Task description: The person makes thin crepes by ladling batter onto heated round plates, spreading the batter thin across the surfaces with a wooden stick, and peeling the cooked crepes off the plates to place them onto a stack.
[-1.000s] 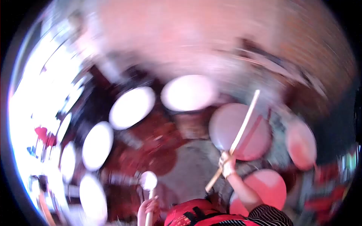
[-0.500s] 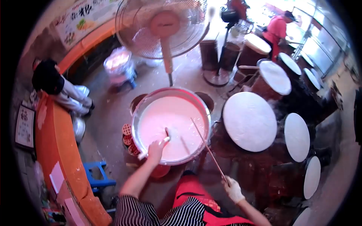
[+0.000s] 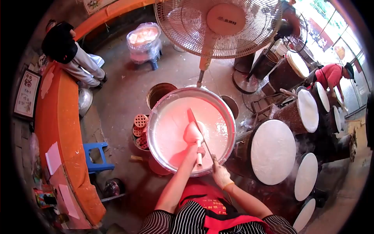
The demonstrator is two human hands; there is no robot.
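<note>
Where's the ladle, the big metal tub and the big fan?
Ladle [image 3: 191,135], head view: its round head.
Big metal tub [image 3: 151,136], head view: left rim.
Big fan [image 3: 226,19], head view: its round middle.

blue stool, fan, framed sign

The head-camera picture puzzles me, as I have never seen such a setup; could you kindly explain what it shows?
Certainly. There is no robot here: a camera worn on a person's head looks forward and down at their own hands. The left hand holds a ladle-like tool over a wide metal basin of pale liquid. The gloved right hand holds a long, thin stick, its far end also over the basin. A fan stands beyond, and a large white disc lies to the right.
</note>
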